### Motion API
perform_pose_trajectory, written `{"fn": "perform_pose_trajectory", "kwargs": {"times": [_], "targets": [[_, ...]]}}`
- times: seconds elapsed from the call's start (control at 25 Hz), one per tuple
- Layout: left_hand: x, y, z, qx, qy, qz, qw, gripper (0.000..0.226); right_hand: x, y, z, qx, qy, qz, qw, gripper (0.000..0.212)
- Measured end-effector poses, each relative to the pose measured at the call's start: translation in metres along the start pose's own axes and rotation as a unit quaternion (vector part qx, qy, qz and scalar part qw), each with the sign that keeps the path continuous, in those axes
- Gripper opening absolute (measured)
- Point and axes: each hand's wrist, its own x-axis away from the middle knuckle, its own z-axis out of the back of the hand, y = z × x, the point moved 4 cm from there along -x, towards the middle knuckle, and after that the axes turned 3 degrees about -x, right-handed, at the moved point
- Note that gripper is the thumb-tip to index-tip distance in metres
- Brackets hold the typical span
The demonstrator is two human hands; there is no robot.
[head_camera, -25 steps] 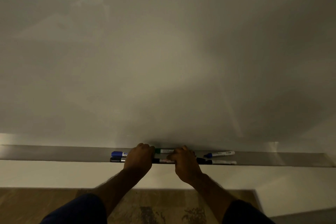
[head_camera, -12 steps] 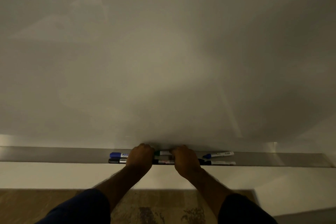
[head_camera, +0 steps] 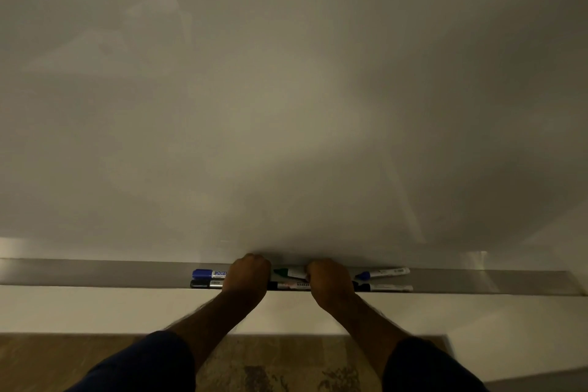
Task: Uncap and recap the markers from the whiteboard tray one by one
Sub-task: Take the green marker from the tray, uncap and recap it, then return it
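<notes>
Gripping the green marker (head_camera: 291,271) with my right hand (head_camera: 329,280), I have my fingers curled round the white barrel, with its green cap end pointing left toward my other hand. My left hand (head_camera: 247,275) is balled into a fist just left of that cap; its fingers are curled, but from this angle I cannot tell whether they hold anything or whether they touch the cap at all. Both hands sit over the whiteboard tray (head_camera: 95,274), a long grey metal ledge running left to right along the bottom of the whiteboard (head_camera: 286,105).

On the tray, left of my left hand, a blue marker (head_camera: 208,273) lies at the far side, and a black marker (head_camera: 205,284) lies just near of it, both partly hidden under my knuckles. Between my hands, near of the green marker, a marker with a printed label (head_camera: 291,285) lies along the tray's near edge. Right of my right hand, a white marker with a blue cap (head_camera: 383,273) lies slightly tilted at the far side, and a white marker with a dark cap (head_camera: 386,288) lies near of it, along the edge.

Dark sleeves (head_camera: 149,363) cover my upper arms. Below the tray I see a pale wall strip and a brownish patterned floor (head_camera: 286,369).
</notes>
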Motion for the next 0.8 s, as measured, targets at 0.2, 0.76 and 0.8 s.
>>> {"fn": "perform_pose_trajectory", "kwargs": {"times": [0.2,0.76,0.8], "targets": [[0.005,-0.001,0.015,-0.041,0.046,-0.044,0.997,0.014,0.007,0.002,0.011,-0.014,0.025,0.02,0.999,0.011],[0.076,0.022,0.173,0.02,0.331,-0.229,0.915,0.011,0.06,0.011,0.152,0.015,0.293,0.161,0.942,0.006],[0.08,0.022,0.187,0.035,0.344,-0.221,0.912,0.012,0.066,0.011,0.167,0.013,0.31,0.167,0.936,0.006]]}}
